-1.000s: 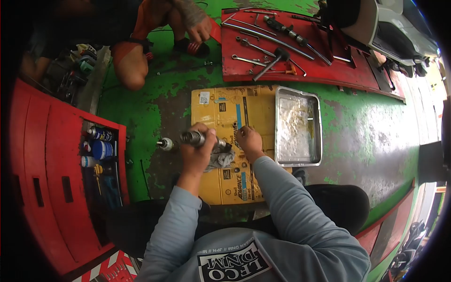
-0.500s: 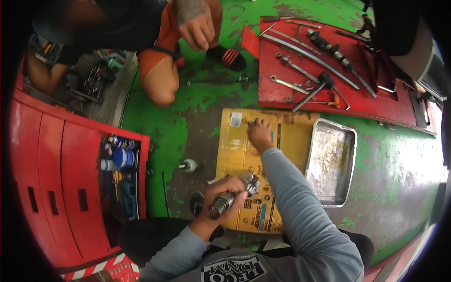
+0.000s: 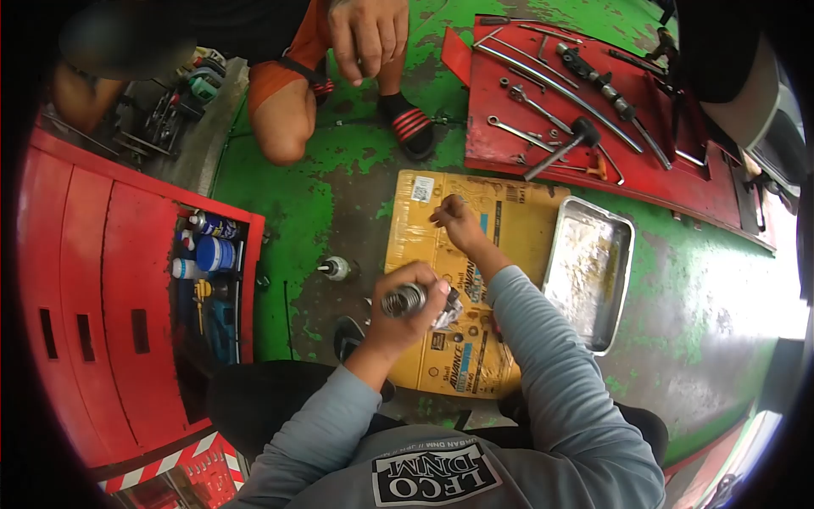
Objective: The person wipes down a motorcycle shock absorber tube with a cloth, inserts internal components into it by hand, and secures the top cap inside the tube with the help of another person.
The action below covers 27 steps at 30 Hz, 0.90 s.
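Observation:
My left hand [image 3: 400, 327] is wrapped round a metal tube [image 3: 405, 299], whose near end points up at me and shows coil-like rings. Its far end, beside crumpled foil-like material [image 3: 449, 312], is partly hidden by my fingers. Over the upper part of a flattened yellow cardboard box [image 3: 415, 229], my right hand [image 3: 462, 225] is closed with bent fingers. Something small and dark may be at its fingertips, but I cannot make it out. Left of the cardboard stands a small bottle with a nozzle [image 3: 336, 269].
A metal tray [image 3: 591, 276] with oily residue lies right of the cardboard. Wrenches, a mallet [image 3: 583, 134] and rods lie on a red panel [image 3: 500, 102]. At left is a red cabinet [image 3: 127, 254] with bottles. Another person's hand [image 3: 369, 34] hangs at the top.
My right hand has drawn slightly back and left, its fingers curling. The tube in my left hand has risen and tilted its ringed end towards me. The other person's hand has shifted.

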{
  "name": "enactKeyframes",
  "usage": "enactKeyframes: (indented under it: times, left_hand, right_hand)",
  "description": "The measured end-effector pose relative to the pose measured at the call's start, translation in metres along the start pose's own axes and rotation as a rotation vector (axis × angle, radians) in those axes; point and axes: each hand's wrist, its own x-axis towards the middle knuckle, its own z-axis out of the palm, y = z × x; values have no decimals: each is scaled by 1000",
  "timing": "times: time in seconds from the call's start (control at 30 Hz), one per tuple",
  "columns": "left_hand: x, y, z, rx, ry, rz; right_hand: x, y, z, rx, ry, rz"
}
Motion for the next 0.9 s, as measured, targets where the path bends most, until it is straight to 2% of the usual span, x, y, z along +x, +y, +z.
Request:
enactKeyframes:
  times: [0.03, 0.13, 0.17, 0.27, 0.37, 0.4, 0.53, 0.73, 0.9]
  left_hand:
    - [0, -4, -2, 14, 0, -18]
    - [5, 2, -3, 32, 9, -60]
    - [7, -2, -5, 26, 12, -22]
    - [8, -11, -3, -90, 21, 25]
    - [0, -16, 2, -38, 6, 65]
    - [1, -18, 5, 26, 33, 130]
    - [-11, -20, 12, 76, 125, 145]
    - [-12, -15, 18, 75, 180, 207]
    - [-8, 19, 21, 53, 166, 242]
  right_hand:
    - [-10, -11, 2, 229, -80, -12]
    - [-68, -67, 3, 238, -268, 5]
    - [-85, -84, 5, 141, -243, -22]
    - [-110, -82, 24, 326, -202, -32]
    - [-118, -71, 38, 484, -123, -99]
    - [-119, -69, 40, 558, -122, -103]
    - [-122, -62, 48, 753, -89, -85]
    - [-119, -46, 52, 609, 14, -261]
    - [-127, -56, 49, 800, 17, -45]
